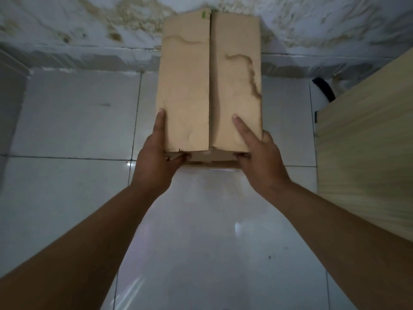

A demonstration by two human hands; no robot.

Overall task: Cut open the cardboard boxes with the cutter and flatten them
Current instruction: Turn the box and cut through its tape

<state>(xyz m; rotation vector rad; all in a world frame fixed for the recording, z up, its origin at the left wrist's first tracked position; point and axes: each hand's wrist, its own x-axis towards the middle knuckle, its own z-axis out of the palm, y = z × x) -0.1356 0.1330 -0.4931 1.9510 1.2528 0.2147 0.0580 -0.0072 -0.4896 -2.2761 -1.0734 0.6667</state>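
**Tiled floor, stained wall, one box held in two hands**

Glossy white floor tiles (67, 121) run up to a white wall (67, 25) blotched with brown stains. At the right edge a pale wood-grain panel (362, 164) juts in, with a dark curved object (324, 88) behind it.

In the centre, in front of the wall, is a cardboard box (185, 86). Its top flaps are closed along a middle seam and marked with wavy stains, so its contents are hidden.

The left hand (154, 162) and right hand (261, 157) grip its near corners. The thumbs lie on top and the fingers (178, 158) curl around the near edge.
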